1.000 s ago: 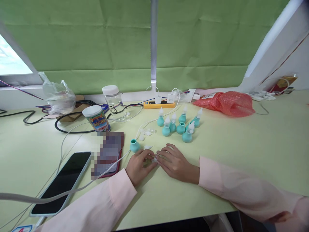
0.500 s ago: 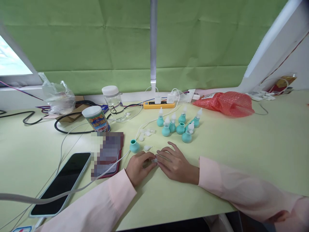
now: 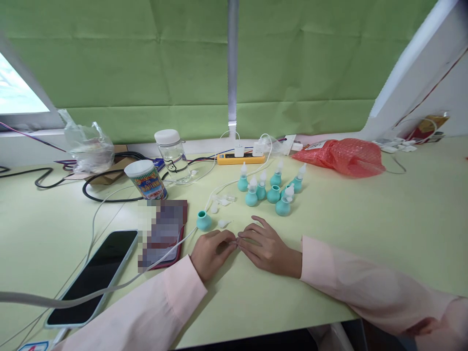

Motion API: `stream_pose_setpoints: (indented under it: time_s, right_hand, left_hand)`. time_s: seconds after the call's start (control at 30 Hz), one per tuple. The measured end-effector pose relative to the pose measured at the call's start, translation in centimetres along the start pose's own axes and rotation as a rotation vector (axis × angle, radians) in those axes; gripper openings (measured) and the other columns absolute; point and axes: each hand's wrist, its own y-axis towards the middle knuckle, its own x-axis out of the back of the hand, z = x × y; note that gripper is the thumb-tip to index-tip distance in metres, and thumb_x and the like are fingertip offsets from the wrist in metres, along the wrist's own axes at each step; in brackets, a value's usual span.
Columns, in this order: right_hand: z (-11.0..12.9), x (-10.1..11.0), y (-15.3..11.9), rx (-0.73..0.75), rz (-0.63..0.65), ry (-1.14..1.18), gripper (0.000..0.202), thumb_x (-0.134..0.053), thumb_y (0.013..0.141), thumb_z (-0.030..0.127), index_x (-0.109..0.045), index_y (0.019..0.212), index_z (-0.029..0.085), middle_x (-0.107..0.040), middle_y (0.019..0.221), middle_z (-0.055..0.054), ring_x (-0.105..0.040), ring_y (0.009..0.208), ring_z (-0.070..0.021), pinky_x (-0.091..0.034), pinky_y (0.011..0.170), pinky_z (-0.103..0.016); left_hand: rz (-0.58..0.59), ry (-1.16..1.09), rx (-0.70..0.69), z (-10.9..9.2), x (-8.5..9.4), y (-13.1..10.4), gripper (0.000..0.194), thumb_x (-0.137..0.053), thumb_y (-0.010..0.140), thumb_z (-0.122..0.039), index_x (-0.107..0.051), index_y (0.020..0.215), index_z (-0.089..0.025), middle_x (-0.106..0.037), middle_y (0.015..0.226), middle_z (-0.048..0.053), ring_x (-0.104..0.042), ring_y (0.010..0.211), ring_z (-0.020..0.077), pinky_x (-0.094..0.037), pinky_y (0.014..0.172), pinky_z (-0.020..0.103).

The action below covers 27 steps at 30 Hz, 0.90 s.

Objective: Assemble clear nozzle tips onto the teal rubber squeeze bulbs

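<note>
My left hand (image 3: 212, 252) is closed in a pinch, thumb and forefinger around a small clear plastic piece (image 3: 234, 242) that is mostly hidden. Fingertips of my right hand (image 3: 263, 247) press together at the other end of it, with the little finger raised. Just beyond them lies a translucent white nozzle tip (image 3: 224, 224), and beside it an uncapped teal squeeze bulb (image 3: 204, 221) stands upright. More small clear parts (image 3: 224, 200) are scattered farther back. Several teal bulbs (image 3: 283, 206) stand in a group behind my right hand, most topped with clear nozzles; one bulb (image 3: 273, 194) has an open mouth.
To the left are a large phone (image 3: 93, 280), a phone in a red case (image 3: 166, 234), a printed canister (image 3: 148, 183) and a clear jar (image 3: 174, 161). A white cable (image 3: 161, 261) crosses over both phones. Behind are a yellow power strip (image 3: 241, 159) and red bubble wrap (image 3: 343, 157).
My right fingers have closed in slightly against the left fingertips, and the clear piece is now more covered. Everything else on the table stays in place.
</note>
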Motion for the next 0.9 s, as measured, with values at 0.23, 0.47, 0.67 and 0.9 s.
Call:
stream_pose_setpoints:
  time_s: [0.23, 0.47, 0.67, 0.9]
  right_hand:
    - [-0.12, -0.36, -0.04, -0.087, -0.038, 0.131, 0.01, -0.05, 0.076, 0.014, -0.056, 0.082, 0.018, -0.064, 0.078, -0.002, -0.055, 0.071, -0.0125, -0.038, 0.081, -0.038]
    - [-0.11, -0.17, 0.04, -0.074, -0.008, 0.12, 0.009, -0.05, 0.077, 0.018, -0.056, 0.084, 0.017, -0.064, 0.081, -0.003, -0.056, 0.072, -0.0128, -0.036, 0.083, -0.039]
    - [-0.24, -0.15, 0.0, -0.023, 0.056, 0.085, 0.013, -0.048, 0.079, 0.018, -0.054, 0.09, 0.016, -0.063, 0.082, -0.004, -0.056, 0.074, -0.0133, -0.036, 0.084, -0.039]
    - [-0.79, -0.81, -0.04, -0.165, -0.019, 0.266, 0.016, -0.053, 0.076, 0.025, -0.056, 0.09, 0.017, -0.063, 0.072, -0.004, -0.055, 0.067, -0.0146, -0.045, 0.064, -0.028]
  left_hand:
    - [0.021, 0.015, -0.02, 0.35, -0.06, -0.04, 0.013, -0.049, 0.077, -0.022, -0.061, 0.075, -0.019, -0.063, 0.068, 0.002, -0.057, 0.061, 0.0124, -0.045, 0.059, 0.023]
    - [0.023, -0.01, 0.011, 0.35, -0.07, 0.1, 0.011, -0.049, 0.076, -0.022, -0.059, 0.073, -0.018, -0.063, 0.067, 0.001, -0.057, 0.061, 0.0116, -0.045, 0.059, 0.022]
    - [0.019, -0.02, 0.018, 0.0, 0.22, 0.2, 0.006, -0.051, 0.072, -0.02, -0.056, 0.075, -0.018, -0.062, 0.066, -0.001, -0.056, 0.058, 0.0105, -0.044, 0.055, 0.02]
    - [0.008, -0.033, 0.027, 0.21, 0.24, 0.39, 0.021, -0.055, 0.064, -0.016, -0.058, 0.085, -0.016, -0.062, 0.064, 0.0, -0.053, 0.054, 0.0099, -0.045, 0.054, 0.02]
